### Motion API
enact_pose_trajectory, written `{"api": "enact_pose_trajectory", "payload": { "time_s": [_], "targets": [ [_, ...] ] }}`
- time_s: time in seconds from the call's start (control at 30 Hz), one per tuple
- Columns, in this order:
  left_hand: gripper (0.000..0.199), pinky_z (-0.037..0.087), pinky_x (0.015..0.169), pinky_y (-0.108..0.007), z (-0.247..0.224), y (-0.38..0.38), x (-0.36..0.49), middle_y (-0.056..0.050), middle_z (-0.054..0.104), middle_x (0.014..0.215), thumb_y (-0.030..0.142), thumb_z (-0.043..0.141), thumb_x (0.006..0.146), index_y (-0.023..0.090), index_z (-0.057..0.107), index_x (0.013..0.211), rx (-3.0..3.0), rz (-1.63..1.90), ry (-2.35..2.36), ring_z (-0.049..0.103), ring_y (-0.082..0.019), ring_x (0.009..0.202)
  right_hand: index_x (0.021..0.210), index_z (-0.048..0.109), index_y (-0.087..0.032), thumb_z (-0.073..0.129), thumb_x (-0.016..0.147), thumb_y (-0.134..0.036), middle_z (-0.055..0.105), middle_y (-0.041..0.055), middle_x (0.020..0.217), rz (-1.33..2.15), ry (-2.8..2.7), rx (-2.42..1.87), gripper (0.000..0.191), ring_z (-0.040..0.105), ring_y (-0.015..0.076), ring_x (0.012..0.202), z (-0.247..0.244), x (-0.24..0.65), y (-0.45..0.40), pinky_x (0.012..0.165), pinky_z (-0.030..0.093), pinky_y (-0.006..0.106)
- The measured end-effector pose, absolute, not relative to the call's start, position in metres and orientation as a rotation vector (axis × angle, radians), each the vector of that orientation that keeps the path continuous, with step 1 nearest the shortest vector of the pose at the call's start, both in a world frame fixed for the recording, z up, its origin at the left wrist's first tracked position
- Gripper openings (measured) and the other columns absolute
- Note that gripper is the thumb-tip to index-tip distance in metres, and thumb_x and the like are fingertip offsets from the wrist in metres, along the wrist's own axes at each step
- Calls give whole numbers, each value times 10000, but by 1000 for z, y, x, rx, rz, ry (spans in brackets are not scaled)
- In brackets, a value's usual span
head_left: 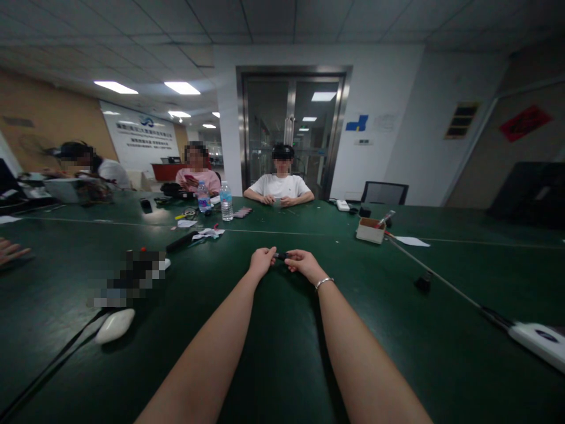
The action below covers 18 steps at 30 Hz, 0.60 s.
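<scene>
Both my arms reach forward over the dark green table [282,365]. Between the hands is a small, dark, slim object [281,256], lying roughly level; it is too small to name for certain. My left hand [263,261] pinches its left end, where a lighter tip seems to show. My right hand [304,265] has its fingers closed on the black right end. A silver bangle [324,282] circles the right wrist. The fingers hide parts of the object.
A white computer mouse [115,326] and a black strap [57,368] lie at left. Two water bottles [226,201] stand farther back. At right are a small box [371,231], a cable [435,274] and a white power strip [538,343]. A person [281,182] sits opposite; another's hand [12,251] shows far left.
</scene>
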<state>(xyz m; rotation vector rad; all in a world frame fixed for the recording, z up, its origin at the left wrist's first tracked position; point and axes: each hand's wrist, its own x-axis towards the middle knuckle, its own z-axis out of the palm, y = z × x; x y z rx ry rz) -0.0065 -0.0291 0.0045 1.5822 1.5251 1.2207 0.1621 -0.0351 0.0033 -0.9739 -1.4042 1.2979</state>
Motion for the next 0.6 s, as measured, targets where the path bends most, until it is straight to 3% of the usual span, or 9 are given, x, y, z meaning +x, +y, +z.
{"api": "enact_pose_trajectory", "payload": {
  "time_s": [0.33,0.47,0.6],
  "targets": [
    [370,364,561,-251,5,-41,0,-13,587,623,477,416,851,182,579,700,1784,1309,1577,529,-137,566,938,630,-91,739,686,-93,644,8,607,1305,-1364,-995,275,566,65,468,5,162,-36,443,481,154],
    [228,408,641,-258,4,-40,1,-25,617,717,373,467,845,185,589,799,1789,1365,1461,567,-149,669,804,644,-79,718,736,-170,650,39,605,1309,-1353,-1017,136,560,64,456,5,163,-35,435,477,149],
    [89,442,751,-268,4,-38,3,-32,628,833,234,509,813,188,580,838,1844,1469,1237,587,-148,787,657,600,-91,666,795,-313,618,49,545,1359,-1286,-1005,270,550,68,430,6,163,-34,415,464,150]
  ]
}}
